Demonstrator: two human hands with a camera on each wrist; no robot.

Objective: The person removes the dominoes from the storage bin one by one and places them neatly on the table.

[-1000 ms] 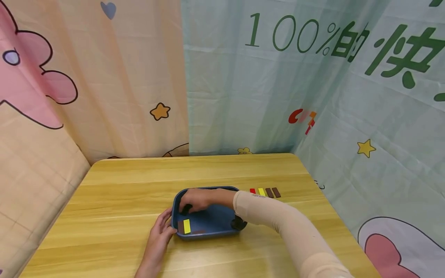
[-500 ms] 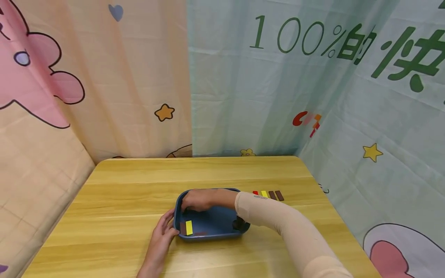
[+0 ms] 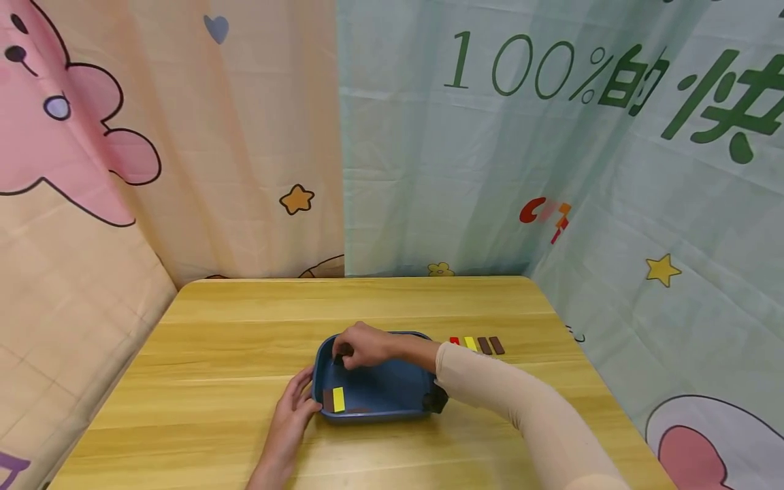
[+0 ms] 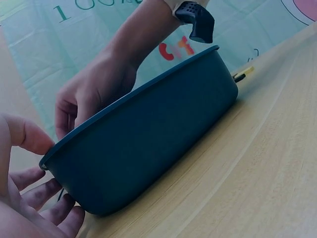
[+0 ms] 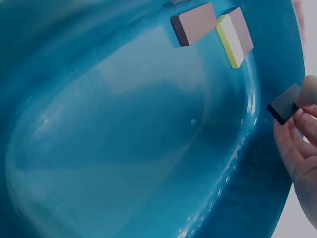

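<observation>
A blue plastic tub (image 3: 392, 384) stands on the wooden table. At its left end my left hand (image 3: 288, 412) holds it, with the thumb (image 4: 37, 139) at the rim and the fingers against the outer wall. Inside the left end, my right hand (image 3: 365, 345) pinches a small black rectangular block (image 5: 285, 104) between thumb and fingers, above the tub floor. A yellow block (image 3: 339, 399) and a brown block (image 3: 328, 400) lie side by side in the near left corner. Another brownish block (image 5: 198, 24) lies close by along the near wall.
Right of the tub, a row on the table has a red block (image 3: 454, 341), a yellow block (image 3: 470, 343) and two brown blocks (image 3: 491, 346). A black wrist camera (image 3: 435, 398) on the right arm hangs over the tub's right end. Printed curtains (image 3: 429, 170) surround the table (image 3: 361, 306).
My right hand has risen from low in the tub's left end and shifted a little right, with the black block in its fingers. The left hand keeps its place on the tub.
</observation>
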